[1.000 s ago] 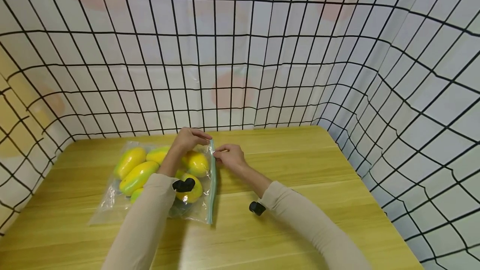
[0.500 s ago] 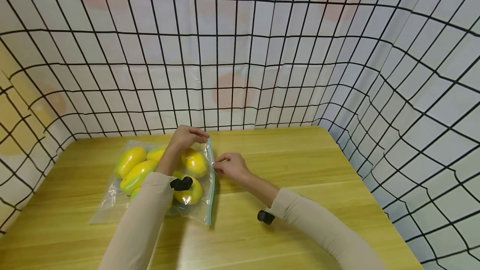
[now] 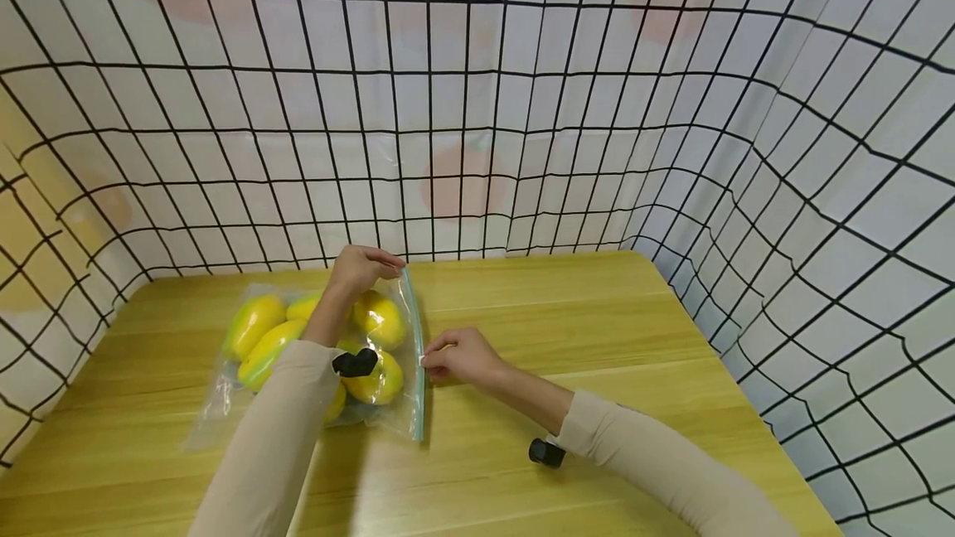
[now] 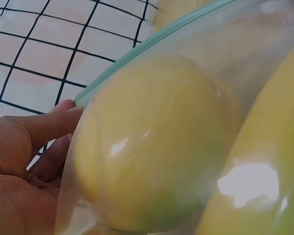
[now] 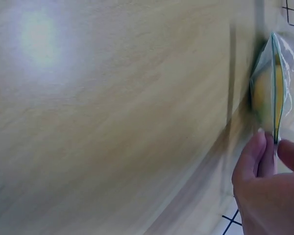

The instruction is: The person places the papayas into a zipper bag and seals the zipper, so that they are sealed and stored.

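Note:
A clear zip-top bag point(image 3: 216, 413) lies on the table with several yellow-green mangoes point(image 3: 254, 326) inside. Its light green zip strip point(image 3: 414, 313) runs along the right side. My left hand point(image 3: 361, 268) pinches the far end of that strip; in the left wrist view, thumb and fingers point(image 4: 29, 152) hold the bag's corner beside a mango point(image 4: 157, 147). About midway along, my right hand point(image 3: 462, 355) pinches the strip. Beyond the right fingertips, the right wrist view shows the two strip edges point(image 5: 274, 88) parted. My left forearm covers some mangoes.
A wooden table point(image 3: 582, 330) extends to the right of the bag and in front. White panels with a black grid point(image 3: 462, 106) enclose the back and sides. A dark wrist camera point(image 3: 547, 452) hangs beneath the right sleeve.
My right hand has slid along the zip strip toward the near end, pinching it. My left hand has shifted slightly left and away, pulling the strip's far end with it.

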Available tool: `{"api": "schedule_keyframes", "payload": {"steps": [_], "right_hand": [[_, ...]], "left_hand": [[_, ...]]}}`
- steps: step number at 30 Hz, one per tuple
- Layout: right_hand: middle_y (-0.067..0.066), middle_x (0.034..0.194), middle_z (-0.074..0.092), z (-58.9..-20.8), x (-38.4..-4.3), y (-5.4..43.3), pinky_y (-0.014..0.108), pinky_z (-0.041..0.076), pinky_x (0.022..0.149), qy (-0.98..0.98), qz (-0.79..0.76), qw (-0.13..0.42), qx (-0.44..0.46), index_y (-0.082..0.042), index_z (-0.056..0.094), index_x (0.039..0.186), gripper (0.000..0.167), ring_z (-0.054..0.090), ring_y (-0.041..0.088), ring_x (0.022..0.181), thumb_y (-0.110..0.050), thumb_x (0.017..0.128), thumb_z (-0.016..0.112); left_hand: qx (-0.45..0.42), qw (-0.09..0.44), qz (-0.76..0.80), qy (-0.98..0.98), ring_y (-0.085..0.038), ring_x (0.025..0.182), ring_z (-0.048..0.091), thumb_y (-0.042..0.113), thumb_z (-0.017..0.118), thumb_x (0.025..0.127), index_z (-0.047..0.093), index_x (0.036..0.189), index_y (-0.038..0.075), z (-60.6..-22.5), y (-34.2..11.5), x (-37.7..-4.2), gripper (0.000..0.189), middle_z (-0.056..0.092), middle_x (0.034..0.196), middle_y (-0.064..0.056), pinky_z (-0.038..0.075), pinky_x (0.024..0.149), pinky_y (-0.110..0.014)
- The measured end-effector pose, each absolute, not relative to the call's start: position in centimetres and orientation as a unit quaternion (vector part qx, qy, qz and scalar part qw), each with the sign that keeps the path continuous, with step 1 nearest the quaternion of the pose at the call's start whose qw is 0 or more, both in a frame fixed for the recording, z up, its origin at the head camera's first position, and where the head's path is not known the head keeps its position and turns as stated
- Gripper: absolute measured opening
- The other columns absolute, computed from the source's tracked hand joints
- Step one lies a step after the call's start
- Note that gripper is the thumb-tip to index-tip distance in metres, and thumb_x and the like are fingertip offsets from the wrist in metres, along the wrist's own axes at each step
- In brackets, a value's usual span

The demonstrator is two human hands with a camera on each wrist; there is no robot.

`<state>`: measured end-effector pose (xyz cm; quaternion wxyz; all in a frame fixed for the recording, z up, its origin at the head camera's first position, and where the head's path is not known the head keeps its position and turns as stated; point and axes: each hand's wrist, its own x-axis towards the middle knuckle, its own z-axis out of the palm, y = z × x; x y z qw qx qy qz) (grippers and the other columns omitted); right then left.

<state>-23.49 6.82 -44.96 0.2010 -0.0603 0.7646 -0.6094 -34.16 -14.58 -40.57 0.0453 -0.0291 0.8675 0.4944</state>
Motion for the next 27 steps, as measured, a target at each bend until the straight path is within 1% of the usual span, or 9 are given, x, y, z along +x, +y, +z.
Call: {"api": "schedule_keyframes", "payload": {"steps": [3,9,16,21,24,27], "right_hand": [[0.009,0.083,0.071,-45.0,-23.1,7.1,0.035,0.064,0.076,0.75,-0.615,0.233,-0.069,0.007,0.072,0.096,0.013,0.068,0.016,0.07,-0.003,0.088,0.072],[0.006,0.076,0.069,-45.0,-22.6,7.7,0.038,0.064,0.077,0.732,-0.603,0.297,-0.109,0.01,0.07,0.093,0.011,0.067,0.016,0.068,0.0,0.088,0.069],[0.007,0.076,0.07,-45.0,-22.0,8.2,0.033,0.064,0.073,0.718,-0.577,0.374,-0.11,0.005,0.069,0.088,0.004,0.067,0.016,0.068,0.001,0.088,0.068],[0.009,0.077,0.071,-45.0,-21.8,8.5,0.034,0.064,0.073,0.71,-0.566,0.404,-0.113,0.001,0.069,0.084,0.005,0.068,0.016,0.068,0.002,0.088,0.069],[0.01,0.077,0.071,-44.9,-21.7,8.6,0.034,0.064,0.073,0.706,-0.564,0.414,-0.111,0.0,0.069,0.083,0.006,0.069,0.017,0.068,0.003,0.088,0.069],[0.01,0.078,0.072,-44.9,-21.6,8.7,0.034,0.064,0.074,0.705,-0.562,0.418,-0.112,-0.001,0.069,0.083,0.006,0.069,0.017,0.069,0.002,0.088,0.069]], "left_hand": [[-0.035,0.041,0.494,0.868,-0.025,0.115,0.054,0.016,0.075,0.09,0.081,0.106,0.012,-40.5,-14.7,-34.1,0.017,0.07,0.128,-0.008,0.042,0.088,-0.032],[-0.049,0.035,0.505,0.861,-0.027,0.118,0.054,0.014,0.072,0.092,0.08,0.106,0.01,-40.3,-14.8,-34.2,0.016,0.071,0.125,-0.01,0.043,0.093,-0.035],[-0.051,0.03,0.515,0.855,-0.03,0.126,0.052,0.011,0.071,0.092,0.079,0.109,0.006,-39.9,-15.0,-34.3,0.019,0.07,0.124,-0.015,0.042,0.105,-0.04],[-0.054,0.018,0.515,0.855,-0.033,0.131,0.052,0.013,0.071,0.093,0.078,0.11,0.005,-39.8,-15.1,-34.1,0.02,0.07,0.124,-0.017,0.04,0.115,-0.046],[-0.058,0.015,0.517,0.854,-0.033,0.131,0.053,0.013,0.071,0.093,0.078,0.109,0.005,-39.8,-15.1,-34.1,0.02,0.07,0.123,-0.017,0.039,0.116,-0.047],[-0.062,0.021,0.519,0.852,-0.033,0.131,0.052,0.013,0.071,0.092,0.078,0.11,0.005,-39.8,-15.1,-34.0,0.02,0.069,0.125,-0.016,0.039,0.117,-0.047]]}}
